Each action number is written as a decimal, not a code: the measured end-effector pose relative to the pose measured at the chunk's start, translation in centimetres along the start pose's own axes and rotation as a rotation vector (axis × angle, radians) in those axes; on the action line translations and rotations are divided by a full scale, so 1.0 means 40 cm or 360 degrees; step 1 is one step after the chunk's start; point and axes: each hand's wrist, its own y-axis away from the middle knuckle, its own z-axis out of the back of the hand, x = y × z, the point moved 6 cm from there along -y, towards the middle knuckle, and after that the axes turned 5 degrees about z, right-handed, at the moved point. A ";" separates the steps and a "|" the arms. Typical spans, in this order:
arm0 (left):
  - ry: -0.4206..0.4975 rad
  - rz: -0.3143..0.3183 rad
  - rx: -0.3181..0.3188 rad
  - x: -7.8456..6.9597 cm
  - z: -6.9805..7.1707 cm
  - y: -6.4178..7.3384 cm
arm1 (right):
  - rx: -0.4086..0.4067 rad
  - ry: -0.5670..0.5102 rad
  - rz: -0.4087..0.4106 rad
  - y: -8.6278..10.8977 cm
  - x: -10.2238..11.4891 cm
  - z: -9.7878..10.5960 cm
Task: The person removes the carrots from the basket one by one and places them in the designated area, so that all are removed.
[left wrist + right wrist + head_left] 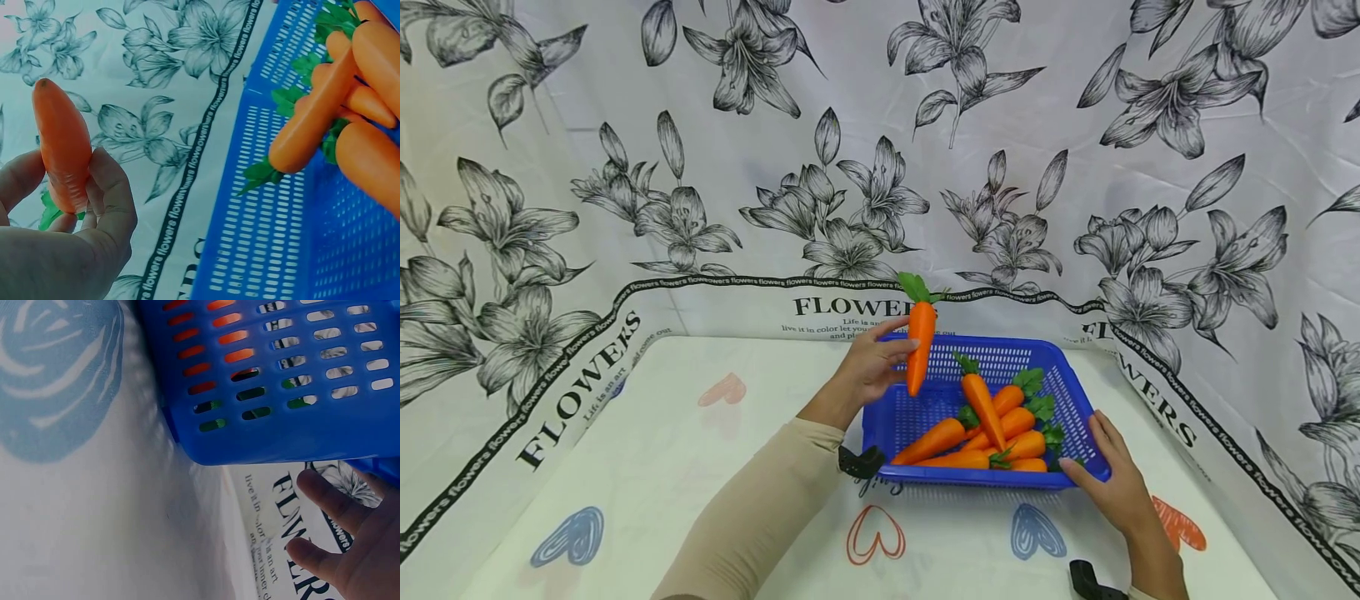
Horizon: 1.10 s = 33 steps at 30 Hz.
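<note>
My left hand point(872, 367) pinches an orange carrot point(921, 346) with a green leafy top, held upright above the left part of a blue basket point(981, 478). In the left wrist view the same carrot point(61, 140) sits between the thumb and fingers, its leaves partly hidden below. Several more carrots point(981, 404) lie piled in the basket. At the basket's front right corner is my right hand point(1116, 483), thumb near the rim. The right wrist view shows this hand point(369, 544) with spread, fairly straight fingers beside the basket wall point(300, 434); whether they touch it I cannot tell.
A white cloth point(760, 525) printed with hearts covers the table under the basket. Behind and at both sides hangs a flower-print curtain point(850, 100) with a black lettered band. Dark straps are on both wrists.
</note>
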 end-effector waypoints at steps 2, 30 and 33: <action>0.0013 -0.0022 0.0007 -0.009 0.001 0.009 | 0.0005 0.0008 -0.0008 0.001 0.000 0.000; 0.0024 -0.0187 -0.0154 -0.086 0.140 0.093 | 0.0010 -0.0001 -0.0020 0.004 -0.004 -0.002; 0.0013 -0.0186 -0.0185 -0.089 0.159 0.096 | 0.0009 0.0004 -0.0027 0.004 -0.004 -0.002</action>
